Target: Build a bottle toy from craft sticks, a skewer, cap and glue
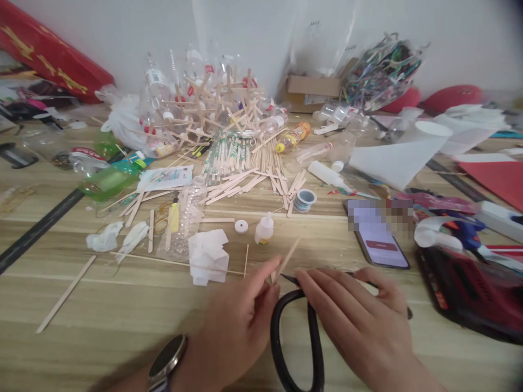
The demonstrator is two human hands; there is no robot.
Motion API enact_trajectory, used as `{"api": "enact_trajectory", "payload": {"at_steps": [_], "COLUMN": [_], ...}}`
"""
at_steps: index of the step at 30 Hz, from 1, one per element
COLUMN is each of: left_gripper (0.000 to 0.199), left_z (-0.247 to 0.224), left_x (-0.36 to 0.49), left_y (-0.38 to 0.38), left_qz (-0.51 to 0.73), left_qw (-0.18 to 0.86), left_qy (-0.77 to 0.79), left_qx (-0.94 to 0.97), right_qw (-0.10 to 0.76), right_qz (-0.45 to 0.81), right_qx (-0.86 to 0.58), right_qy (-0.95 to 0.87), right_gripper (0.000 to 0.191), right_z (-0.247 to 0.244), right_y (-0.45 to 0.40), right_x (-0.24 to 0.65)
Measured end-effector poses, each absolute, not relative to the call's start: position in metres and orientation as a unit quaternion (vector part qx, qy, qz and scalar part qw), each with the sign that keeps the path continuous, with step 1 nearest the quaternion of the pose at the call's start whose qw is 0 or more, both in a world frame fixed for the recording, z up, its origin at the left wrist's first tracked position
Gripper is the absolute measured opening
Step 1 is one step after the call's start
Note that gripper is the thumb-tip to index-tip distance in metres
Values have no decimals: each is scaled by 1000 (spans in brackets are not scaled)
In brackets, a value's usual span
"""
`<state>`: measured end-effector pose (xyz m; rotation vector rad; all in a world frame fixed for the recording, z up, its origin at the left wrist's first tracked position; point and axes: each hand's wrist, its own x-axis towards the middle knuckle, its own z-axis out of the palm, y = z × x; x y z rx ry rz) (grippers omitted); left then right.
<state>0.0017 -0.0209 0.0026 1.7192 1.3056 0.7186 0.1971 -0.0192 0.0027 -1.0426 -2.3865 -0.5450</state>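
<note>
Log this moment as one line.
Left hand: pinching thin pale wooden stick | Right hand: holding black loop-handled scissors, tip near stick | Beyond: small white plastic bottle, upright

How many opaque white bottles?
2 visible: a small white plastic bottle upright beyond the left hand; a longer white plastic bottle lying farther back, rightward. Others may be hidden.
</note>
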Motion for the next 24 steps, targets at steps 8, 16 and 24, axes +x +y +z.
{"api": "enact_trajectory", "payload": {"at_steps": [8, 16, 24], "left_gripper": [29, 44, 36], "left_z": [-4, -3, 2], "left_x": [0, -5, -3], "left_y": [-20, -30, -29], "left_qz": [340, 345, 246], "left_qw": [553, 432, 399], "left_qy": [524, 491, 533], "left_qx": [551, 673, 704], "right_qw": [344, 224, 215], "right_qz": [-57, 370, 138], "right_qx": [-503, -642, -648], "right_qy": [-791, -633, -717], "right_gripper": [18, 35, 22], "right_z": [2, -14, -21], "right_y": [0, 49, 45], "right_x": [233, 244, 242]}}
